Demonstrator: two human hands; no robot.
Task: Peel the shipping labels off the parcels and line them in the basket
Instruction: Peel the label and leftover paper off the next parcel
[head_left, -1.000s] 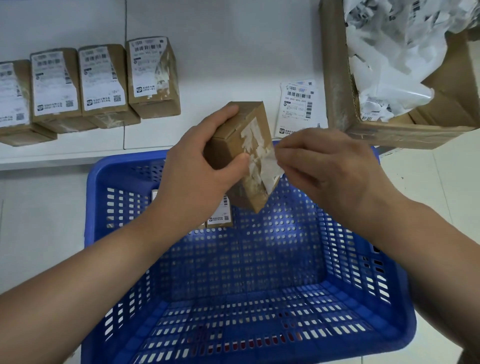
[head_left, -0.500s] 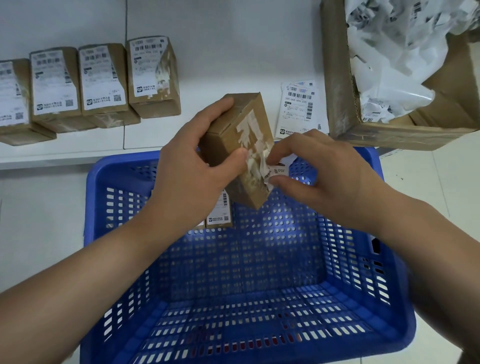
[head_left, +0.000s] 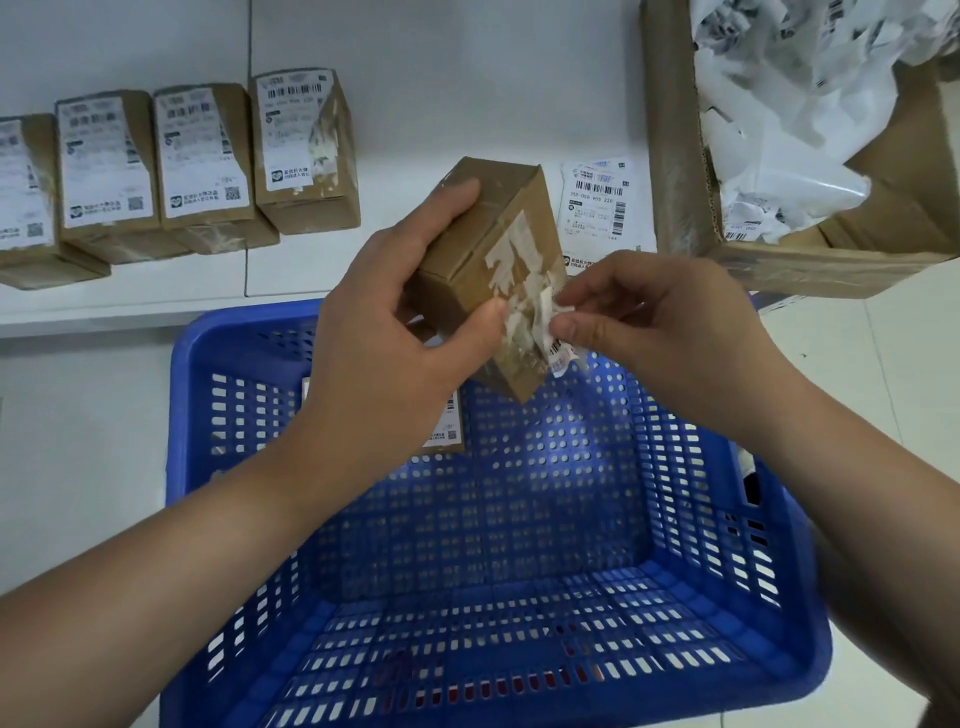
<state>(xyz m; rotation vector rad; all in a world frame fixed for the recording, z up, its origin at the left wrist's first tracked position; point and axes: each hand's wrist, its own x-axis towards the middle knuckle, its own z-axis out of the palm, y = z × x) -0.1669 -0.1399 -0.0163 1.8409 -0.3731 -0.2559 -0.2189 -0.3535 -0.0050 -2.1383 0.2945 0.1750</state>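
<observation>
My left hand (head_left: 384, 332) grips a small brown parcel (head_left: 483, 234) above the far end of the blue basket (head_left: 737, 613). White label remnants cover the parcel's right face. My right hand (head_left: 660, 327) pinches a torn label scrap (head_left: 556, 343) with a barcode, hanging at the parcel's lower right edge. Another parcel (head_left: 449, 426) lies against the basket's far wall, mostly hidden behind my left hand. Several labelled parcels (head_left: 202, 161) stand in a row on the white shelf at the upper left.
A peeled label (head_left: 597, 202) lies flat on the shelf behind the held parcel. A large open cardboard box (head_left: 670, 156) full of crumpled white label paper stands at the upper right. The basket's perforated bottom shows near me.
My right hand has peeled a strip off the parcel and drawn it down and slightly right. The left hand has tilted the parcel a little; the scrap now shows a barcode.
</observation>
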